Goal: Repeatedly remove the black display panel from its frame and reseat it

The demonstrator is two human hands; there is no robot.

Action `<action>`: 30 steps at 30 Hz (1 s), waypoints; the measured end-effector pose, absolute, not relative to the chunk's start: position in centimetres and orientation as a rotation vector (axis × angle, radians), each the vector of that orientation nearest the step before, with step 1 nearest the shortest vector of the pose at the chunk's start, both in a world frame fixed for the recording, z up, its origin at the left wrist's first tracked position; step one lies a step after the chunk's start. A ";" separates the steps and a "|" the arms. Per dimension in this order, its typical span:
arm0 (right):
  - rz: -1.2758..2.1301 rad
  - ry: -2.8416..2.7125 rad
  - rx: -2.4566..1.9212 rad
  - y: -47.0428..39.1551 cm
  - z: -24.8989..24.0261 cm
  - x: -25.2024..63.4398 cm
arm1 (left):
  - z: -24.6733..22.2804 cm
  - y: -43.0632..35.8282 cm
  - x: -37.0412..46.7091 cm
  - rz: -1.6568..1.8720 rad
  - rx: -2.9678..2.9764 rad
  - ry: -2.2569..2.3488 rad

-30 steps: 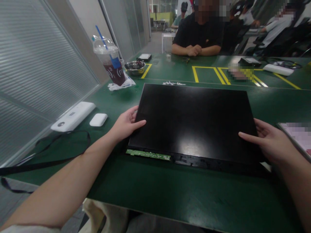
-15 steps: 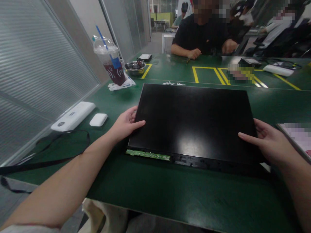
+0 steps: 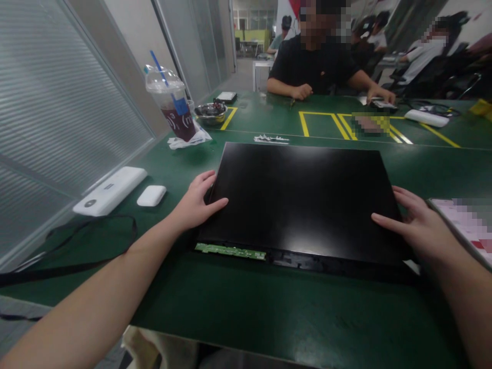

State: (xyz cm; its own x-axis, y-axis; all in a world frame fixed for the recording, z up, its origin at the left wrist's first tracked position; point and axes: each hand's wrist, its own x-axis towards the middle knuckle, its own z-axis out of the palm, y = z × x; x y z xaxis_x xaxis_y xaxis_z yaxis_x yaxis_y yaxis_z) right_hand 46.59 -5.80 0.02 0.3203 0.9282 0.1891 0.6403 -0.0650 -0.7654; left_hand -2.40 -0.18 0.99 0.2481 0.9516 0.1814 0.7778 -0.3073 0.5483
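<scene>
A black LCD display panel [image 3: 303, 200] lies before me with its glossy face up. A narrow green circuit board [image 3: 230, 251] runs along the left part of its near edge, beside a dark strip. My left hand [image 3: 202, 202] grips the panel's left side, thumb on the face and fingers at the edge. On the opposite side, my right hand [image 3: 417, 220] holds the right edge the same way, its fingertips partly hidden. A small white piece [image 3: 412, 266] shows at the near right corner. I cannot tell whether the panel's whole underside touches the table.
On the green table [image 3: 246, 307], a drink cup [image 3: 179, 118], a white power bank [image 3: 111, 190] and a white case [image 3: 151, 196] stand left. A metal bowl [image 3: 211, 114] is farther back. A tablet-like object [image 3: 461, 220] lies right. Across the table sits a person [image 3: 319, 66].
The panel's far edge has come down slightly, both my hands still holding its sides. The view has shifted a little. The person opposite has moved one hand to a dark object on the table.
</scene>
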 end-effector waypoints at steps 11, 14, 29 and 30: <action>0.653 -1.259 -1.871 -5.4 0.2 46.1 | 0.1 0.0 -2.0 0.580 2.219 1.670; 0.651 -1.276 -1.870 -5.3 0.1 46.2 | 0.1 0.0 -1.9 0.586 2.227 1.672; 0.639 -1.385 -1.903 -5.0 -1.2 47.4 | 0.2 -0.3 -1.7 0.525 2.216 1.701; 0.641 -1.379 -1.905 -5.0 -1.1 47.3 | 0.2 -0.3 -1.7 0.517 2.223 1.698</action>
State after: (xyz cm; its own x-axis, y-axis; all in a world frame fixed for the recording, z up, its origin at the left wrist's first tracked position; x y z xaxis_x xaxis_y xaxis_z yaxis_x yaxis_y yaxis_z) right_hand 47.29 -5.04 -1.12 0.3145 0.9493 0.0042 0.6090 -0.1984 -0.7679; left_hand -1.70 -0.31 0.20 0.2386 0.9656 0.1034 0.8592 -0.2595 0.4411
